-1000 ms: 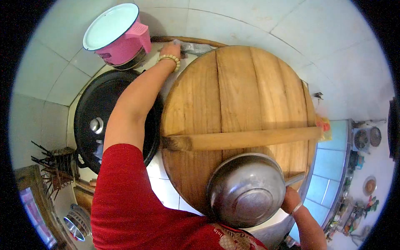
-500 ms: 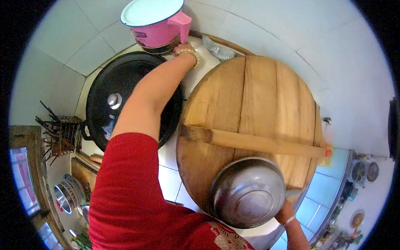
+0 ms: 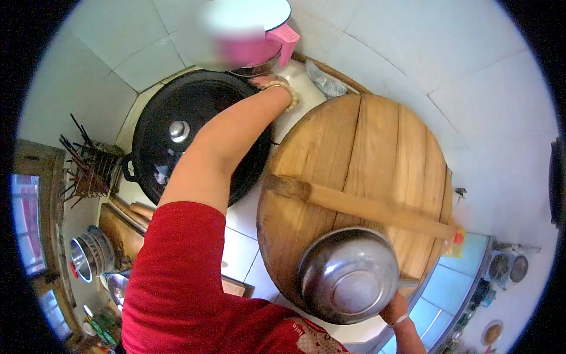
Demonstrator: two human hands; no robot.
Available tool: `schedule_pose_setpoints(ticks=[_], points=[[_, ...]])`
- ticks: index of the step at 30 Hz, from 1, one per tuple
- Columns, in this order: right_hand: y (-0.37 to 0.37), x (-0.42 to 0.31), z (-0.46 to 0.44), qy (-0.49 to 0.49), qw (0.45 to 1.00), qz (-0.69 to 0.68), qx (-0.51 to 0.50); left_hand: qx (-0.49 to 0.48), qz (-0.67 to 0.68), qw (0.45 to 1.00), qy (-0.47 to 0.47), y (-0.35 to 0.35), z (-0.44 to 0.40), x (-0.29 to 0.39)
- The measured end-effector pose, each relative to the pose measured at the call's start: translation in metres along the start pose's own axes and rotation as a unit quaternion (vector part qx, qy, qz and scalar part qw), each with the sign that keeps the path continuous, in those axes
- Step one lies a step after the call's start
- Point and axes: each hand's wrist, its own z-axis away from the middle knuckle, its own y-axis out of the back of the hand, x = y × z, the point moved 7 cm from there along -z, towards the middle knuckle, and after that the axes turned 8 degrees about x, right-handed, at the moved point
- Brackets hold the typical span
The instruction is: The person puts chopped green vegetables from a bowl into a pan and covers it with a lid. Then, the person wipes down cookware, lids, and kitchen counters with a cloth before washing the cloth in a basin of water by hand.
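Observation:
My left hand [image 3: 268,81], with a beaded bracelet at the wrist, reaches to the base of a stack by the back wall. The stack has a pink plastic basket with a handle [image 3: 287,40] under a white enamel basin [image 3: 274,13], and a dark pot below. Its fingers are mostly hidden. My right hand [image 3: 394,310] grips the edge of a round metal pan [image 3: 351,274] beside its short handle. Bottom up, the pan is over the front of a large round wooden lid [image 3: 321,147]. A black lidded pan [image 3: 153,124] is under my left forearm.
A wooden bar [image 3: 377,206] crosses the lid. Crumpled clear plastic [image 3: 325,81] lies by the wall. At the left are a chopstick rack [image 3: 97,171], a wooden board [image 3: 121,230] and stacked metal bowls [image 3: 91,256]. A tiled surface [image 3: 439,292] is at the lower right.
The view has shifted, so most things appear slightly lower and further right. Both hands stay at about the same places, left by the stack and right at the metal pan.

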Motion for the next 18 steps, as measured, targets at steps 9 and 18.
schedule_pose_setpoints(ticks=[9, 18], points=[[-0.032, 0.042, 0.012, -0.015, 0.998, 0.049, -0.021, 0.043, 0.101, 0.994, 0.024, -0.01, -0.064, -0.009], [-0.018, 0.026, 0.007, -0.023, 0.998, 0.049, -0.023, 0.103, 0.062, 0.993, 0.021, -0.007, -0.008, 0.016]])
